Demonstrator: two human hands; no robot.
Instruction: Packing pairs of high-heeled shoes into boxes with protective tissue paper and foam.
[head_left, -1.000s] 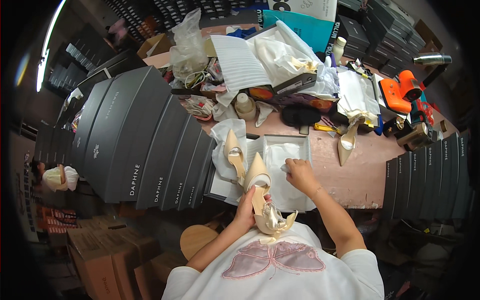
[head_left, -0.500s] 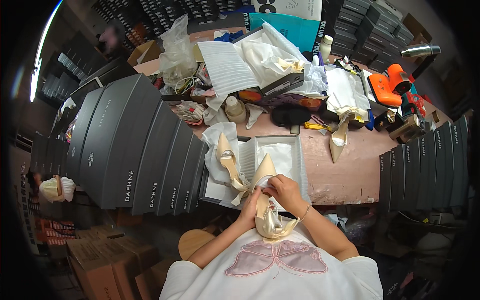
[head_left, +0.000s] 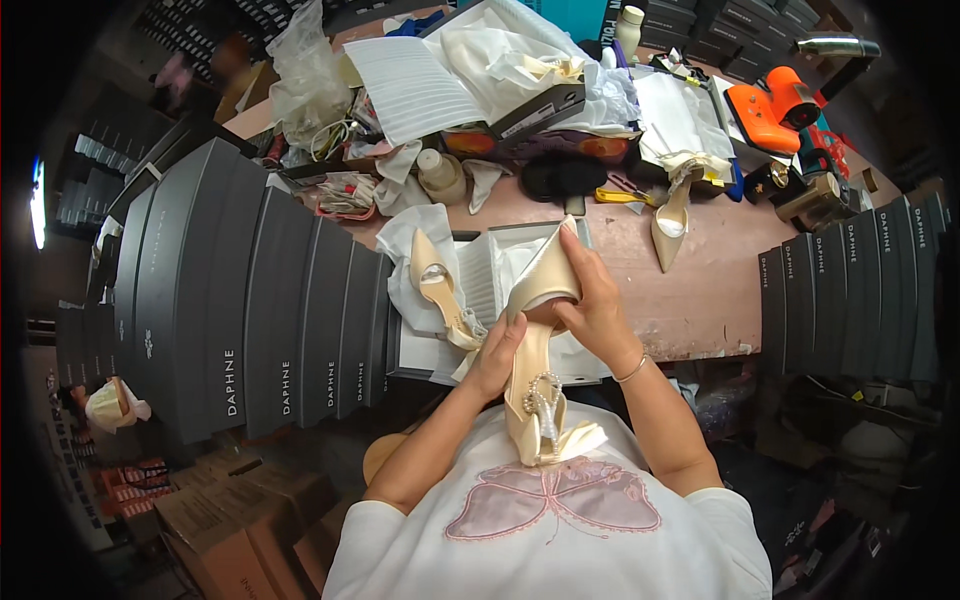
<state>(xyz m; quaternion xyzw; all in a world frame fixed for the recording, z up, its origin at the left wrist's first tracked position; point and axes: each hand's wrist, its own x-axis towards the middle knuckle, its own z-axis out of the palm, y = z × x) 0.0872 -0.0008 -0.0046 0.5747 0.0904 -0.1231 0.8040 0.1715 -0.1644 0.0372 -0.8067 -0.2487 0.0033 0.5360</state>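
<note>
A cream pointed-toe shoe is in both my hands, its toe pointing away and its heel end close to my shirt. My left hand grips the shoe's left side near the middle. Along the right side of the toe lies my right hand, thumb by the shoe's opening. A beaded strap and a pale bow show at the heel end. Behind my hands, the open shoe box is partly hidden; a matching cream shoe rests on white tissue at its left.
Grey shoe boxes are stacked at the left and right. Another cream shoe leans toe-down at the table's right. Farther back are a beige bottle, a black pad, a yellow-handled tool and an orange device.
My right hand has gone from the shoe's opening to the side of its toe. The held shoe is raised and tilted more, and the whole view has shifted slightly.
</note>
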